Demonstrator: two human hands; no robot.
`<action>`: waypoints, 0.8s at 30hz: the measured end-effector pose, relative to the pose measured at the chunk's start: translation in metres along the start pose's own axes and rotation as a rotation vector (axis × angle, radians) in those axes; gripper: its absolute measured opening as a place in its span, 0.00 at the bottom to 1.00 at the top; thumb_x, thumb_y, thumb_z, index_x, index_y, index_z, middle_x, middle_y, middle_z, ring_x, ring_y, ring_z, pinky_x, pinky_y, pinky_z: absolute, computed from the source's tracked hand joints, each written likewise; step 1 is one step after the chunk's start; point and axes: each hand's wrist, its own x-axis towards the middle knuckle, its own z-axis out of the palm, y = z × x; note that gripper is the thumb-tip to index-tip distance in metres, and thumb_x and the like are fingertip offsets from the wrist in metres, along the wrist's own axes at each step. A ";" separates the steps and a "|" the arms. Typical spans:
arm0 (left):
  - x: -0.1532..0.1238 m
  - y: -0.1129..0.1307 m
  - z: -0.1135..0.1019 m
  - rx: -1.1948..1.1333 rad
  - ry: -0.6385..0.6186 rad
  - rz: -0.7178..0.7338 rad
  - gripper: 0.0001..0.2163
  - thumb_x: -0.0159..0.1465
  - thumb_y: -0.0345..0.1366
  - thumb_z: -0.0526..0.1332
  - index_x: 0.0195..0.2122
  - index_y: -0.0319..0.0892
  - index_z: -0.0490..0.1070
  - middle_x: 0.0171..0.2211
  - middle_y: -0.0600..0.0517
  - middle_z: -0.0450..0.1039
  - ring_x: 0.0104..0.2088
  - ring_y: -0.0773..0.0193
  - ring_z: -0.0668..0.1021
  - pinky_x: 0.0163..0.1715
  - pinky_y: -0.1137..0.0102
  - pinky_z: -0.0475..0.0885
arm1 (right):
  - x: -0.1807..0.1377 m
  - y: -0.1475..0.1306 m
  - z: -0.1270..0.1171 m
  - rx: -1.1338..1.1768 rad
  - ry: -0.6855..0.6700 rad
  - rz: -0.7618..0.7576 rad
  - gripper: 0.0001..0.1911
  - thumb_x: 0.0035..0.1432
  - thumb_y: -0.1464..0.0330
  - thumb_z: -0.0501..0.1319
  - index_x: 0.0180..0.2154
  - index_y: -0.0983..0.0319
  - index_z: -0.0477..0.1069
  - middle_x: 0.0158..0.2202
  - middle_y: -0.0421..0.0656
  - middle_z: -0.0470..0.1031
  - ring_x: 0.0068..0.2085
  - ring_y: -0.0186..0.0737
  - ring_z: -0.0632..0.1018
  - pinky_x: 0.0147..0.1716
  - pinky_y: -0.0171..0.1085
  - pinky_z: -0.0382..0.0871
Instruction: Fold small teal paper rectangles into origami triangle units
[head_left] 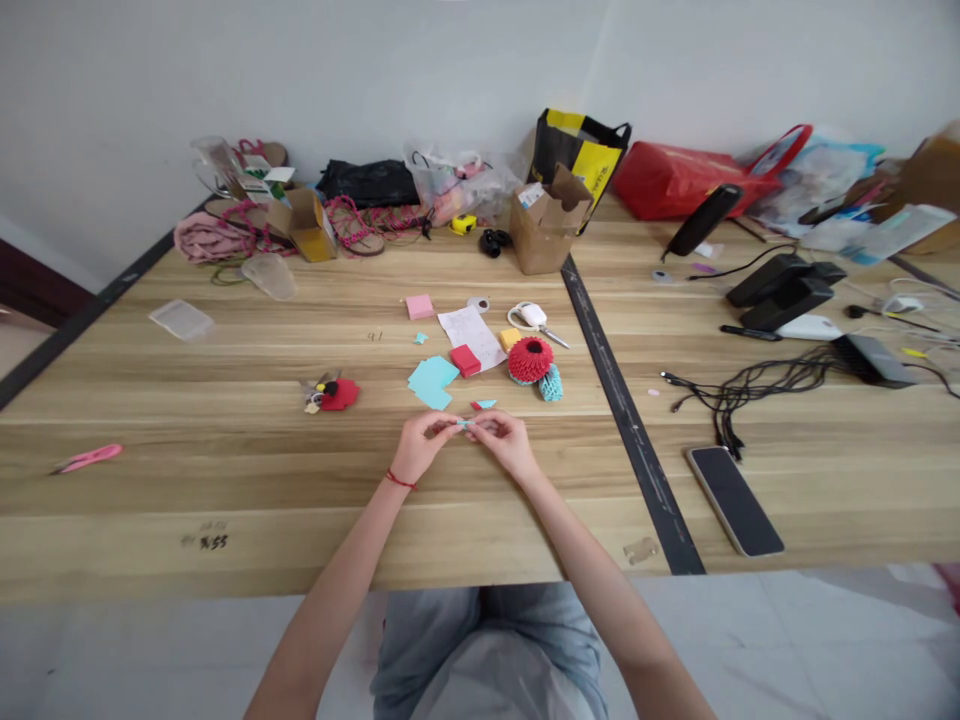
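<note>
My left hand [421, 443] and my right hand [504, 440] meet over the wooden table [225, 500], fingers pinched together on a small light-blue paper piece [463, 424]. Just beyond them lie a stack of light-blue paper sheets [432, 382] and a tiny red-and-blue folded piece [482, 404]. A red folded-paper model [530, 359] with a teal part [552, 383] stands to the right of a red paper block [465, 360] and a white printed sheet [471, 336]. A red cord circles my left wrist.
A phone [735, 498] and tangled black cables [739, 390] lie to the right past a dark seam. A pink cutter [88, 458] lies far left; a red keyring toy [335, 394] nearer. Bags, a brown paper box [546, 228] and clutter line the back wall.
</note>
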 end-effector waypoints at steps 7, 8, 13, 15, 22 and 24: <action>0.000 -0.003 0.001 -0.025 0.026 -0.043 0.08 0.56 0.39 0.63 0.31 0.39 0.76 0.32 0.47 0.79 0.33 0.61 0.79 0.36 0.70 0.74 | 0.000 -0.002 0.000 0.022 0.002 0.010 0.13 0.43 0.59 0.68 0.29 0.62 0.73 0.27 0.43 0.79 0.29 0.41 0.80 0.32 0.37 0.75; 0.000 -0.004 0.001 -0.034 0.026 -0.050 0.08 0.55 0.39 0.63 0.31 0.39 0.76 0.32 0.47 0.79 0.33 0.61 0.79 0.36 0.69 0.74 | 0.000 -0.002 -0.001 0.027 0.002 0.015 0.13 0.43 0.59 0.68 0.29 0.62 0.73 0.27 0.43 0.79 0.29 0.41 0.80 0.32 0.37 0.75; 0.001 -0.008 0.002 -0.087 0.023 -0.085 0.09 0.54 0.40 0.64 0.30 0.38 0.76 0.32 0.47 0.79 0.33 0.60 0.79 0.36 0.69 0.74 | 0.002 -0.001 -0.001 0.040 0.012 0.048 0.13 0.42 0.60 0.69 0.28 0.61 0.73 0.25 0.42 0.79 0.28 0.41 0.80 0.31 0.37 0.76; 0.001 -0.008 0.002 -0.090 0.020 -0.105 0.10 0.53 0.40 0.65 0.30 0.38 0.77 0.31 0.47 0.79 0.32 0.60 0.79 0.35 0.70 0.75 | 0.002 -0.001 -0.002 0.060 0.011 0.080 0.14 0.41 0.60 0.69 0.28 0.62 0.73 0.24 0.42 0.79 0.27 0.41 0.80 0.31 0.37 0.76; 0.001 -0.006 0.003 -0.067 -0.005 -0.108 0.10 0.53 0.40 0.65 0.29 0.38 0.77 0.30 0.47 0.80 0.29 0.62 0.79 0.30 0.71 0.74 | 0.004 -0.001 -0.003 0.153 -0.013 0.180 0.15 0.36 0.61 0.71 0.26 0.63 0.73 0.23 0.41 0.78 0.25 0.38 0.79 0.30 0.36 0.76; 0.001 -0.005 0.003 -0.064 -0.008 -0.093 0.09 0.53 0.40 0.65 0.29 0.39 0.77 0.30 0.48 0.79 0.29 0.62 0.79 0.30 0.71 0.74 | 0.005 0.001 -0.003 0.136 0.005 0.169 0.15 0.35 0.60 0.71 0.24 0.63 0.72 0.22 0.41 0.78 0.24 0.38 0.79 0.27 0.36 0.75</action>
